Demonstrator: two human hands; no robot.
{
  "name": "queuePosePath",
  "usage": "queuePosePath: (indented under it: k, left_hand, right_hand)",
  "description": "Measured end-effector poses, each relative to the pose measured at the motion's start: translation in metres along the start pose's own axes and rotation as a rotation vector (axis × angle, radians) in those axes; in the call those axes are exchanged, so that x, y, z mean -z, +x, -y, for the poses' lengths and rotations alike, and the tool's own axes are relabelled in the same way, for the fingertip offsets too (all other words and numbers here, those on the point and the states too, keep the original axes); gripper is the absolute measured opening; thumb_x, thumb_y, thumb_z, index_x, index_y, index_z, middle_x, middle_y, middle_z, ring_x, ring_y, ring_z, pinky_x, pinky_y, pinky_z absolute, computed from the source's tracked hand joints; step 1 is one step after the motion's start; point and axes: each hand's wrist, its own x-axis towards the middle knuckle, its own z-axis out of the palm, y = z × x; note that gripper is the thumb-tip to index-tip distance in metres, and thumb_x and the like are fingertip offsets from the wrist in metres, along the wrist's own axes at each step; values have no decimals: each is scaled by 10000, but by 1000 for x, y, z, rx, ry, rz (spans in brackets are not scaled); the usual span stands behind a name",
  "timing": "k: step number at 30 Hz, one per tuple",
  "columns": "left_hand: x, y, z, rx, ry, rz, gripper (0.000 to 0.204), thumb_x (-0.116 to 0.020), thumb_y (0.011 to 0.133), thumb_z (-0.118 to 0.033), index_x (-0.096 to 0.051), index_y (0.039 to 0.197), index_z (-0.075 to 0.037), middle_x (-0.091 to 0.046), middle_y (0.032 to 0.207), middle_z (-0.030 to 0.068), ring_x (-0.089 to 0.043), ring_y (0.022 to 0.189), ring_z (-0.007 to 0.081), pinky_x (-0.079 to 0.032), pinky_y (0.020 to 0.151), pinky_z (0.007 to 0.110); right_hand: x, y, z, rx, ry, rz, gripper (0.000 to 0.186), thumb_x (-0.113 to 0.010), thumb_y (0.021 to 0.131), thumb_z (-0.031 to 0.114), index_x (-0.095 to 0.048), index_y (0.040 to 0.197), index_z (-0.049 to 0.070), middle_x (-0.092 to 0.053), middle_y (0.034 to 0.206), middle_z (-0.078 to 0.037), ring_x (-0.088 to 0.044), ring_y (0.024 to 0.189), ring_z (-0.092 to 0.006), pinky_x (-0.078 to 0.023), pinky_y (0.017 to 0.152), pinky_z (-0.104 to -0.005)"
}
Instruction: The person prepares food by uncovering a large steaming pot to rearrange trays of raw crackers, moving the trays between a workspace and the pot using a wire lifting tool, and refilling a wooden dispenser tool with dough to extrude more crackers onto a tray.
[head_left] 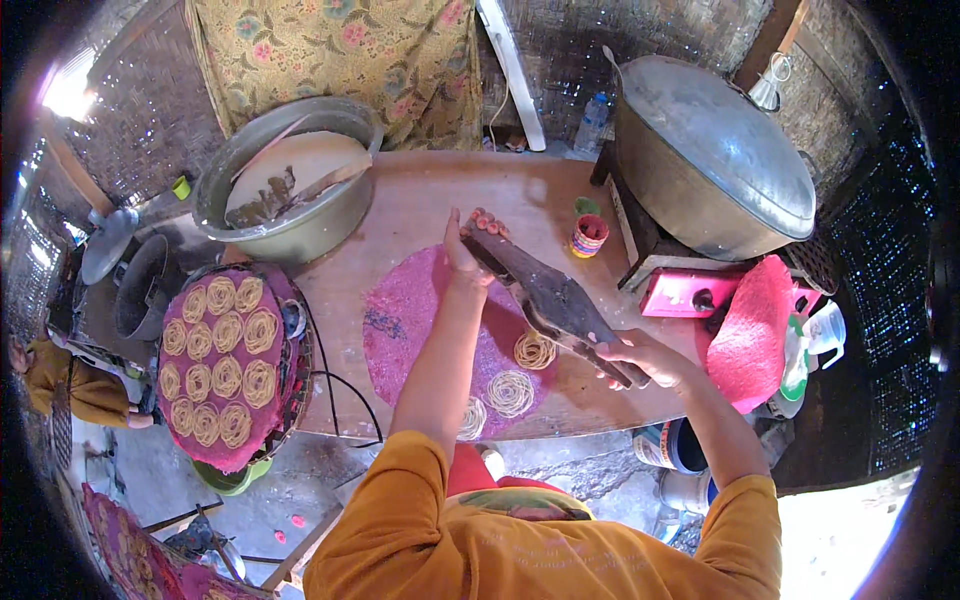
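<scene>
A dark wooden two-part noodle press [560, 298] lies slantwise in the air over the table, between my two hands. My left hand [470, 252] is closed round its far left end, the fingertips showing over the edge. At the near right end, my right hand [648, 358] grips the handles. Below the press is a round pink mat [405, 300] with coiled noodle nests near its front right edge: a tan nest [535, 350], a paler nest [510, 394] and another pale nest [472, 420], partly hidden. Whether dough sits inside the press is hidden.
A large basin of pale batter or dough [290, 240] stands far left. Nearer left, several nests cover another pink mat [180, 430]. At right are a big lidded pot [720, 150], a pink cloth [752, 335] and stacked small cups [589, 236]. A person in brown [80, 390] is far left.
</scene>
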Motion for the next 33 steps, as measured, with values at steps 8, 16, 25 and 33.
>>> queuePosePath:
  k: [8,16,25,33]
  left_hand:
    - [-11,30,-2,-55,22,-41,320,-401,915,-402,-438,746,-133,-417,613,-32,-459,583,131,-415,635,294]
    - [-24,45,-28,-90,71,-34,347,-362,934,-398,-450,718,-142,-432,592,-36,-465,541,128,-430,599,308]
    - [-25,57,-29,-155,98,-64,331,-323,931,-367,-447,715,-148,-425,590,-38,-451,532,129,-429,599,316]
    - [-10,35,-17,-105,58,-124,336,-339,924,-390,-422,699,-154,-408,582,-46,-430,516,119,-403,583,303]
  right_hand:
    - [19,21,35,-140,-67,-57,642,-426,845,654,-595,1011,57,-619,747,-85,-614,646,-156,-501,559,-272]
    - [6,28,56,-67,-111,-89,621,-445,853,632,-587,961,37,-607,694,-73,-609,592,-146,-496,511,-274]
    - [17,35,67,-76,-210,-176,633,-487,817,654,-614,948,49,-563,632,-43,-547,496,-129,-431,424,-255]
    - [24,33,45,-79,-110,-81,632,-488,824,642,-620,837,25,-552,593,-44,-546,465,-126,-447,409,-257]
